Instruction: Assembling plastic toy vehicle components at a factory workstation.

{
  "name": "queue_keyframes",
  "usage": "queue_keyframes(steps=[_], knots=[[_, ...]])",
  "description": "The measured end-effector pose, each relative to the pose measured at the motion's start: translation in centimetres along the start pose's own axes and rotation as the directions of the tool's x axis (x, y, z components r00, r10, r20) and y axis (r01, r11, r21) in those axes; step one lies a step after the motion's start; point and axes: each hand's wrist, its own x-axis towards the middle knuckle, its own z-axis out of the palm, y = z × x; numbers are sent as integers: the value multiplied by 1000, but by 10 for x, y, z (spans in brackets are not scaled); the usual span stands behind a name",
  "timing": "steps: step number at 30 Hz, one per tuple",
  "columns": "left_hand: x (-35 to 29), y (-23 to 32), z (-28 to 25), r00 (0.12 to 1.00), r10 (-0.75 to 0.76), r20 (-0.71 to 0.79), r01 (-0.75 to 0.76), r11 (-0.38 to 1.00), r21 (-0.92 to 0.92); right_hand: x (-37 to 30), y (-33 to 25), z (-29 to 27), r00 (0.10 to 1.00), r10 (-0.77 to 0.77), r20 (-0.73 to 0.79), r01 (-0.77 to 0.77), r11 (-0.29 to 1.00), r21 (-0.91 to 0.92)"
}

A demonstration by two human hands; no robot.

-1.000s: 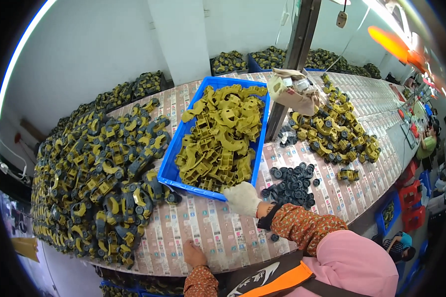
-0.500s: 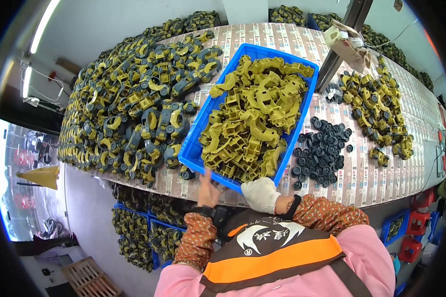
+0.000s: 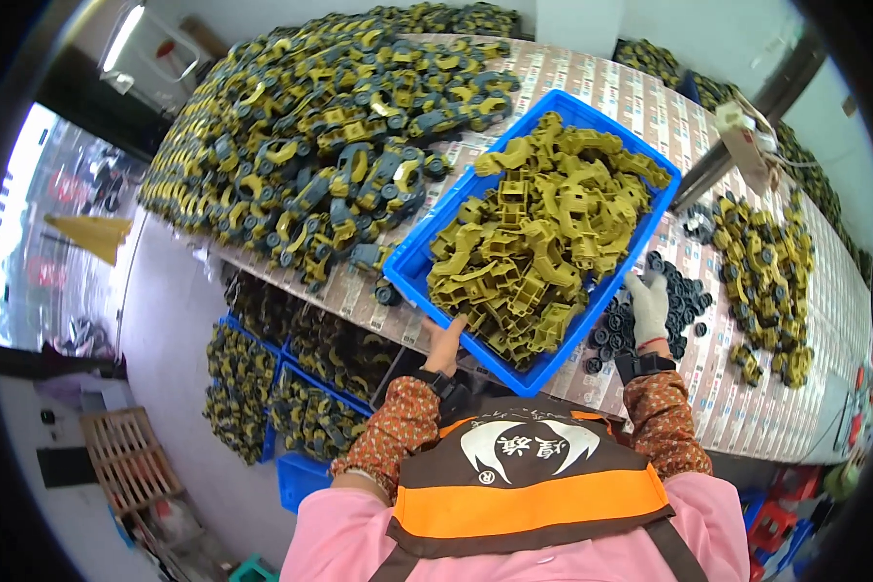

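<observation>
A blue plastic crate [image 3: 409, 283], heaped with olive-yellow plastic toy car body parts [image 3: 543, 242], stands slanted on the table at its near edge. My bare left hand [image 3: 443, 343] is closed at the crate's near left rim; its thumb side meets the rim, and the other fingers are partly hidden. Along the crate's right side, my right hand [image 3: 649, 312] in a white glove reaches over a pile of black toy wheels [image 3: 686, 301]. Its fingers stretch away from me, spread apart, with the tips close to the rim. No part shows in the glove.
Assembled yellow and grey toy cars [image 3: 301, 165] cover the table's left side. More yellow-and-black pieces [image 3: 766, 262] lie on the right, past a metal post [image 3: 713, 177]. Filled crates stand below the table's left edge. Red stools [image 3: 774, 524] are at lower right.
My right hand has left the crate's near corner for its right side, above the wheels. My left hand, blurred earlier, now rests at the near left rim. The view has turned.
</observation>
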Motion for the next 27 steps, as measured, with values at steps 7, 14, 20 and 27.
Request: queue_keyframes(steps=[7,14,20,27], knots=[[24,-4,4,996,-90,8,89,994,65,10,31,46,891,214,402,-401,785,472],[-38,55,33,942,-321,102,333,932,-141,-2,-62,5,963,10,271,-134,886,443],[-97,61,71,733,-507,453,673,640,-372,-11,-183,-40,944,-212,251,145,955,260],[-144,64,98,576,-509,640,805,490,-335,0,-250,-35,881,-333,337,374,925,-65]])
